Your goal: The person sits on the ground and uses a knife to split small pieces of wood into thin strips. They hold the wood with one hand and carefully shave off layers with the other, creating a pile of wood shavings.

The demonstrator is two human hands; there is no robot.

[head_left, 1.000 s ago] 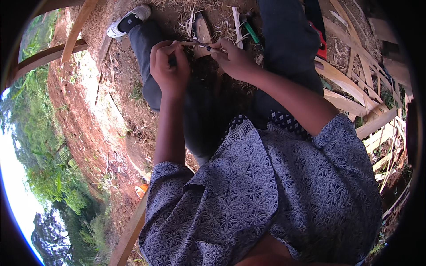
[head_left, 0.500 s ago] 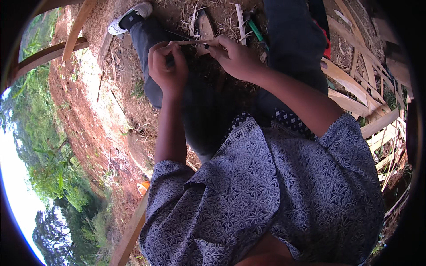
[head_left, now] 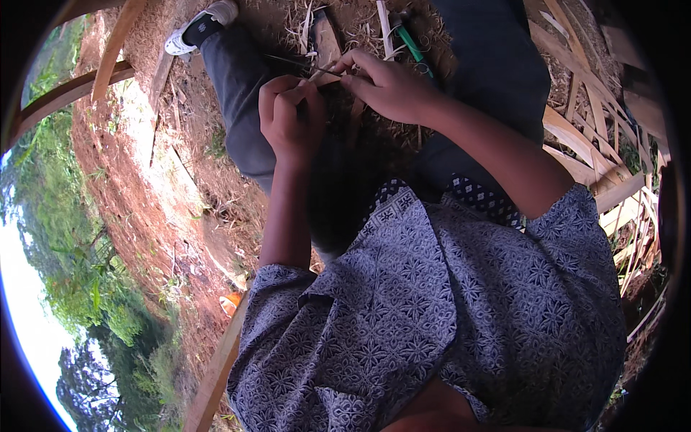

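My left hand (head_left: pixel 291 121) is closed, pinching one end of a short pale strip of wood (head_left: pixel 322 74). At the strip's other end are the bent thumb and fingers of my right hand (head_left: pixel 389 90). A thin dark rod-like piece (head_left: pixel 295 63) runs leftward from the right fingertips, above the strip; whether it is a blade or a wire, I cannot tell. Both hands are between my knees, above the ground. Just beyond them lies a flat brown piece of wood (head_left: pixel 327 42) with a dark edge.
A hammer with a green handle (head_left: pixel 412 47) lies beyond my right hand, beside a pale upright-lying slat (head_left: pixel 386 29). Shavings litter the soil. Planks and split strips (head_left: pixel 583 147) pile up at the right. At the left, wooden poles (head_left: pixel 72 92) stand before a reddish slope.
My left hand has moved right and slightly down, closer to my right hand. The strip now tilts, with less of it showing between them. The dark rod-like piece shows more plainly.
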